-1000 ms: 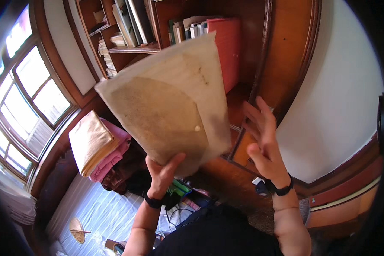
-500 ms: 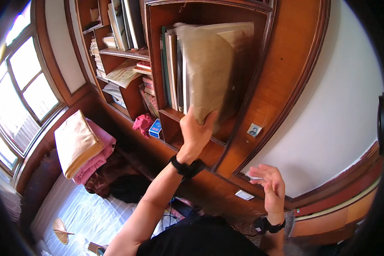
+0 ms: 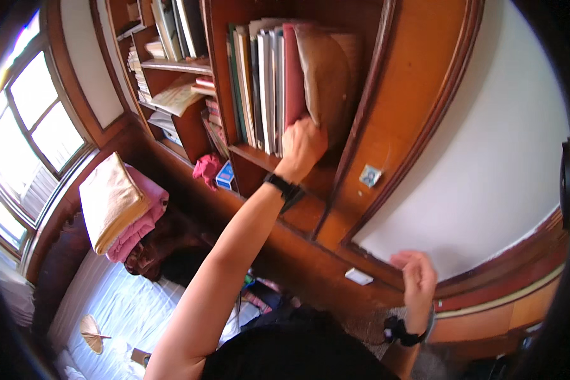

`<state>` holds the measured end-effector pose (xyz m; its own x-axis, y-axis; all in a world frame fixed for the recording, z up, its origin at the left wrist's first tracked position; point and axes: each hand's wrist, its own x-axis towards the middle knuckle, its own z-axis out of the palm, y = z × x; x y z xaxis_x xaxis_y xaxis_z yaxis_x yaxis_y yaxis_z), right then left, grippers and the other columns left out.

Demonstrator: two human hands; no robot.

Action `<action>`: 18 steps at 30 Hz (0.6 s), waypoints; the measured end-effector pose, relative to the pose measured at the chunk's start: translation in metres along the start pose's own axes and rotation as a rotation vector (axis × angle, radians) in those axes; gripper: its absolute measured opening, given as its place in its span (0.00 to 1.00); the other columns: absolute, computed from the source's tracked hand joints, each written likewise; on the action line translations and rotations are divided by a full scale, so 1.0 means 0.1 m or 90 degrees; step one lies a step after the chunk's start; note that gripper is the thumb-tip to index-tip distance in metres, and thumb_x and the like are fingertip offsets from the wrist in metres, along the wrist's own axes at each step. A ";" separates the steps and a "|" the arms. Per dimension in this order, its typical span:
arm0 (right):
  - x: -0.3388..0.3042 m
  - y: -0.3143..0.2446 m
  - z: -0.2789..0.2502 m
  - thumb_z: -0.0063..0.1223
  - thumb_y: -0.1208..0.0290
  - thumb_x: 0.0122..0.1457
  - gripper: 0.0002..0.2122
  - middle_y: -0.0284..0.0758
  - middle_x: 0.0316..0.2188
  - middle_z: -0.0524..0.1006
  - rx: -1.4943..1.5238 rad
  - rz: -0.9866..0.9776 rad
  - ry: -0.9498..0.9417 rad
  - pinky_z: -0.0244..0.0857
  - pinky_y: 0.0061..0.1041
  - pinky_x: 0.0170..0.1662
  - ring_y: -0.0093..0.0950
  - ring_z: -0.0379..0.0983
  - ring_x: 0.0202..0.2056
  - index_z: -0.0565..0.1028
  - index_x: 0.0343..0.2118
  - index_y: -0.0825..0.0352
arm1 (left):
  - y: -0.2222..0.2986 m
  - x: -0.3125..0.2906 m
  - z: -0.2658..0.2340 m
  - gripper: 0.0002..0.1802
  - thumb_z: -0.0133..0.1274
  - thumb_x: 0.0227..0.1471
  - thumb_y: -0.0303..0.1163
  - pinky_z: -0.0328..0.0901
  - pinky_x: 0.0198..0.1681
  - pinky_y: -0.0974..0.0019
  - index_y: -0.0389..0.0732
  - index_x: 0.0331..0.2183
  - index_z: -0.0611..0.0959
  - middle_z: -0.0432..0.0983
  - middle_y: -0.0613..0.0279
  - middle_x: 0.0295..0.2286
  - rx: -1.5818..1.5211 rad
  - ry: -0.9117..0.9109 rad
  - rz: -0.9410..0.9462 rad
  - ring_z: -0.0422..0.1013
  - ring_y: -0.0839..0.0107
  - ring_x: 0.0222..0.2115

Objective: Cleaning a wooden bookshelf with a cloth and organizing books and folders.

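My left hand (image 3: 304, 144) reaches into a shelf compartment, its fingers closed at the lower edge of a brown paper envelope (image 3: 330, 79). The envelope stands upright and bulges a little, leaning at the right end of a row of books (image 3: 259, 88). Directly to its left is a red folder (image 3: 293, 73), touching the row. My fingertips are partly hidden behind the knuckles. Held in the air near the white wall, my right hand (image 3: 418, 278) is empty, with its fingers loosely bent and somewhat blurred.
Around the compartment runs a wooden bookcase (image 3: 373, 82) with more shelves to the left. A pink cloth (image 3: 206, 170) and a blue box (image 3: 226, 175) lie on a lower ledge. Folded blankets (image 3: 111, 202) are stacked beside a bed (image 3: 117, 304) with a fan (image 3: 92, 334) on it.
The brown envelope has moved deeper into the compartment, and the red folder now shows beside it. My left hand has gone up and inward with it. My right hand has shifted slightly right and down.
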<state>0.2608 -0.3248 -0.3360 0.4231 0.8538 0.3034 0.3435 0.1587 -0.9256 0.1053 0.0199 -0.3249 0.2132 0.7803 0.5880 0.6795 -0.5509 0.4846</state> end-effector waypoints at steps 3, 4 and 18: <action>-0.10 -0.02 -0.30 0.43 0.71 0.68 0.11 0.40 0.34 0.80 -0.071 -0.019 0.145 0.71 0.26 0.45 0.28 0.78 0.38 0.75 0.40 0.74 | 0.08 0.06 0.13 0.13 0.55 0.50 0.39 0.72 0.31 0.49 0.39 0.27 0.84 0.80 0.45 0.26 0.041 0.069 -0.033 0.77 0.46 0.29; -0.16 -0.02 -0.43 0.43 0.70 0.69 0.12 0.39 0.34 0.80 -0.087 -0.023 0.198 0.70 0.25 0.44 0.26 0.78 0.37 0.75 0.40 0.74 | 0.11 0.11 0.14 0.16 0.55 0.51 0.42 0.73 0.33 0.50 0.39 0.25 0.85 0.80 0.46 0.26 0.053 0.045 -0.029 0.78 0.48 0.30; -0.96 0.84 -2.28 0.30 0.41 0.68 0.33 0.48 0.59 0.67 0.092 0.078 0.631 0.58 0.35 0.58 0.35 0.64 0.59 0.61 0.61 0.68 | 0.02 -1.70 -0.58 0.31 0.58 0.57 0.33 0.65 0.53 0.59 0.37 0.59 0.66 0.68 0.48 0.54 -0.159 0.167 -0.015 0.68 0.58 0.53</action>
<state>0.4406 -0.5067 -0.3911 0.9775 0.0813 0.1945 0.1738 0.2114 -0.9618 0.0301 -0.1310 -0.3864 -0.0097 0.7095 0.7046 0.4831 -0.6136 0.6246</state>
